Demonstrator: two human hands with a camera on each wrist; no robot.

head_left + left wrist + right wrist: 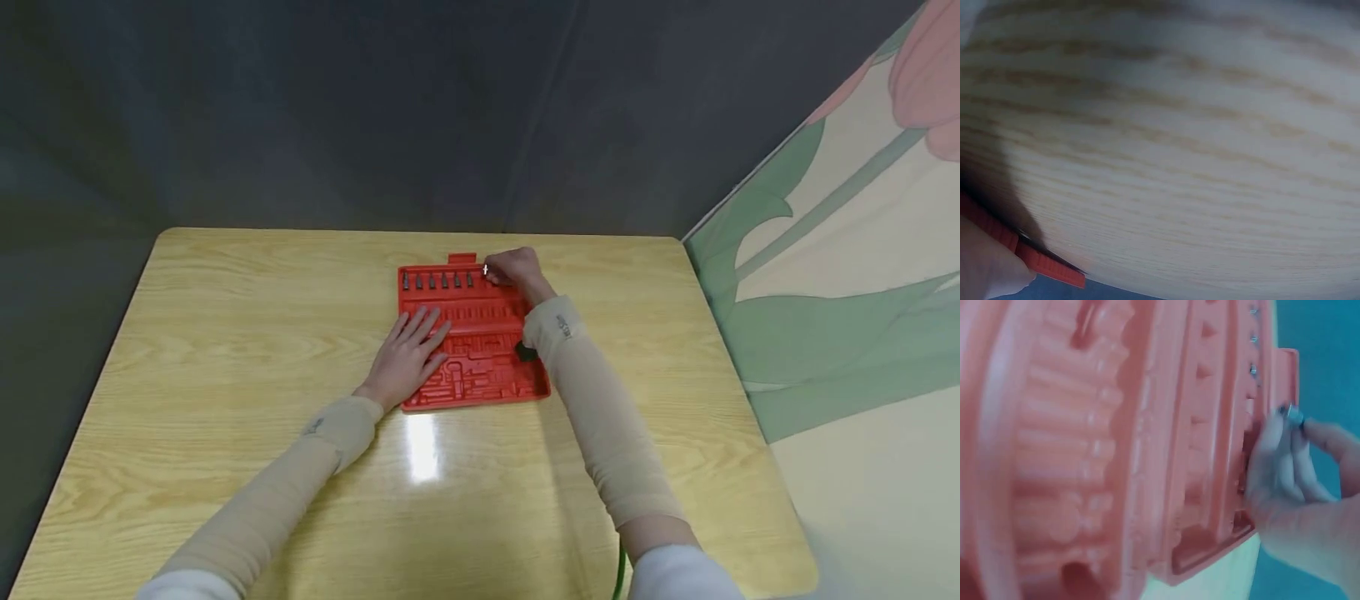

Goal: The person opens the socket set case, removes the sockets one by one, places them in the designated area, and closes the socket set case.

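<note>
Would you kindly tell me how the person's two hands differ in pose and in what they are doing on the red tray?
The left hand lies flat with fingers spread on the red tray; the right hand is curled, pinching a small metal bit. The left hand rests on the tray's near left part; the right hand works at its far row of bits. Both wear beige sleeves.

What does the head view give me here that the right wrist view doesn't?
Only the head view shows the left hand lying flat on the red tray, the row of bits along its far edge, and the wooden table. Only the right wrist view shows close up the small metal bit pinched in the fingers. Both show the tray and the right hand.
</note>
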